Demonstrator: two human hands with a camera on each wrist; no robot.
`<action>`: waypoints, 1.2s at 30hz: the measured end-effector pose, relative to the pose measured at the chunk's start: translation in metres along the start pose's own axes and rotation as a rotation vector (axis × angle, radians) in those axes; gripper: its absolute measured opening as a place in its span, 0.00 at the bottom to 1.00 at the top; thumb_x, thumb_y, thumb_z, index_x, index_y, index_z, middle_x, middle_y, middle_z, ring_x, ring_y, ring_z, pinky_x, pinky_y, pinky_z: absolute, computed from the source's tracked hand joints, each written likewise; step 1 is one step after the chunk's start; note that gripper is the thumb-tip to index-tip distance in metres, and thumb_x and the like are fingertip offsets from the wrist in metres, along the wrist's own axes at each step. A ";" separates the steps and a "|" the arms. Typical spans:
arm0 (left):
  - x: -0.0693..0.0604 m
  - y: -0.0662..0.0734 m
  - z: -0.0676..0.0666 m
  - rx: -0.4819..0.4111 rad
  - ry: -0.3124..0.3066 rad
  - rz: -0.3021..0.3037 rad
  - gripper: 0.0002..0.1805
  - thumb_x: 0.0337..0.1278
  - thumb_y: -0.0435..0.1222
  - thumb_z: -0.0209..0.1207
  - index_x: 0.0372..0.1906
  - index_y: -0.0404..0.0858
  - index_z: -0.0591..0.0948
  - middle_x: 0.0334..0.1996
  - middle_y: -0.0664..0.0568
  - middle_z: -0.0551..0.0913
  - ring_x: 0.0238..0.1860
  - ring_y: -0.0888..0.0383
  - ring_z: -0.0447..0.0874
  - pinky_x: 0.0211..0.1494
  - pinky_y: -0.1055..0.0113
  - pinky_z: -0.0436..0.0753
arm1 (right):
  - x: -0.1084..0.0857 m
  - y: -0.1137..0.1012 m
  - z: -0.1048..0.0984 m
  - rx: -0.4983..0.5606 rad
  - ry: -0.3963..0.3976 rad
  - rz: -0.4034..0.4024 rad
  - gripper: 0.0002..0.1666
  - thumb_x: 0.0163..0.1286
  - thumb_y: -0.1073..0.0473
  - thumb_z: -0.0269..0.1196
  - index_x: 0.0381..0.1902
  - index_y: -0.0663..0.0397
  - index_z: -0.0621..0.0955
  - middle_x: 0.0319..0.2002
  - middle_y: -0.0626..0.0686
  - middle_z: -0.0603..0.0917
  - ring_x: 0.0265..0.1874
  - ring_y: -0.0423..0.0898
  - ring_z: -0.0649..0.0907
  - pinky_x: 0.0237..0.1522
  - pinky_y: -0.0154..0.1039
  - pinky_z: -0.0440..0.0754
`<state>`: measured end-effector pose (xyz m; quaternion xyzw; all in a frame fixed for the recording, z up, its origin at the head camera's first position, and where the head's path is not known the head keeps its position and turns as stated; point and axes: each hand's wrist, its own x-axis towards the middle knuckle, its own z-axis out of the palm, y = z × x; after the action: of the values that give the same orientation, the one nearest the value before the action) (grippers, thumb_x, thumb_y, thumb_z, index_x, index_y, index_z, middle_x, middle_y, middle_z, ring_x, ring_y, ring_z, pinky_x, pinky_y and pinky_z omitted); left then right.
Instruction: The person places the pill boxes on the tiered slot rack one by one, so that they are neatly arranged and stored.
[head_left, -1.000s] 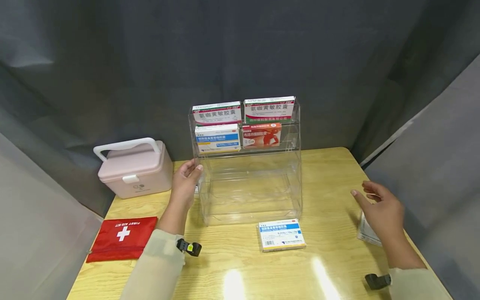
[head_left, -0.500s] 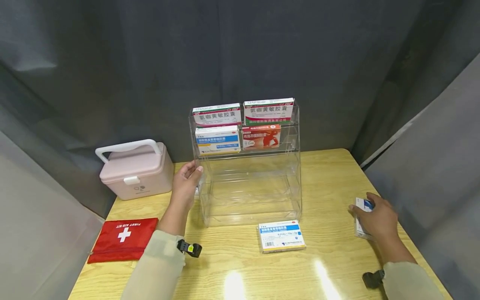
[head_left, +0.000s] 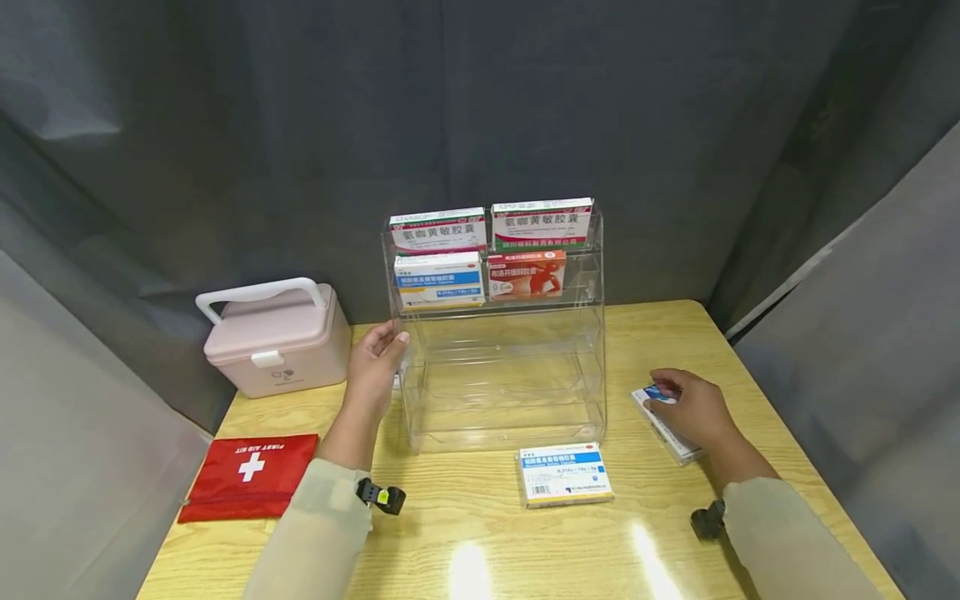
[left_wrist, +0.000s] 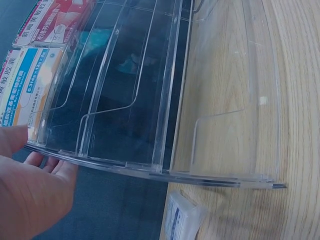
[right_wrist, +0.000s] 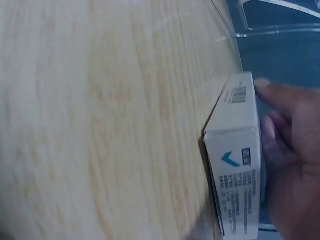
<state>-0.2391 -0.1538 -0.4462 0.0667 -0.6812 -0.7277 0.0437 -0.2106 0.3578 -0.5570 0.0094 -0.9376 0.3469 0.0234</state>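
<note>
A clear acrylic display rack (head_left: 502, 437) stands upright in the middle of the table. My left hand (head_left: 371, 362) holds its left side edge, thumb in front and fingers behind. Two white, red and green medicine boxes (head_left: 542, 225) fill its top tier. Below them sit a blue-and-white box (head_left: 439, 280) and an orange-red box (head_left: 527, 276); the lower tiers hold nothing. Right of the rack, my right hand (head_left: 697, 408) grips a white medicine box (right_wrist: 237, 170) with a blue patch, thumb at its edge and fingers bent over its upper face. It lies low at the table surface.
Another blue-and-white medicine box (head_left: 566, 477) lies flat in front of the rack. A pink lidded case (head_left: 273, 342) with a white handle and a red first aid pouch (head_left: 251, 475) are at the left. A small white box (left_wrist: 182, 217) lies behind the rack's left side.
My right hand has come down onto the white box at the right and brought it left, nearer the rack, turning it. My left hand stays on the rack.
</note>
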 end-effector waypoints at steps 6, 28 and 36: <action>-0.001 0.000 0.001 0.017 0.005 0.002 0.29 0.82 0.32 0.58 0.79 0.26 0.68 0.80 0.35 0.70 0.83 0.41 0.66 0.87 0.51 0.67 | -0.007 -0.008 -0.001 0.031 -0.030 -0.033 0.37 0.75 0.52 0.75 0.75 0.59 0.77 0.68 0.67 0.82 0.65 0.68 0.83 0.61 0.60 0.89; -0.001 -0.001 -0.002 0.026 -0.012 -0.012 0.31 0.82 0.34 0.59 0.81 0.30 0.67 0.81 0.37 0.69 0.83 0.43 0.66 0.87 0.53 0.67 | -0.021 0.018 -0.013 -0.034 -0.094 -0.007 0.64 0.61 0.37 0.82 0.82 0.63 0.67 0.76 0.72 0.73 0.67 0.70 0.79 0.63 0.65 0.83; 0.000 -0.001 -0.001 0.029 -0.003 -0.018 0.31 0.82 0.35 0.60 0.80 0.29 0.67 0.81 0.37 0.70 0.83 0.43 0.66 0.87 0.53 0.67 | -0.031 0.033 -0.032 -0.078 -0.151 0.038 0.59 0.61 0.31 0.80 0.71 0.72 0.76 0.72 0.78 0.72 0.65 0.77 0.78 0.61 0.72 0.81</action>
<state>-0.2386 -0.1548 -0.4474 0.0722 -0.6910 -0.7184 0.0351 -0.1797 0.4037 -0.5551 0.0167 -0.9494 0.3089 -0.0537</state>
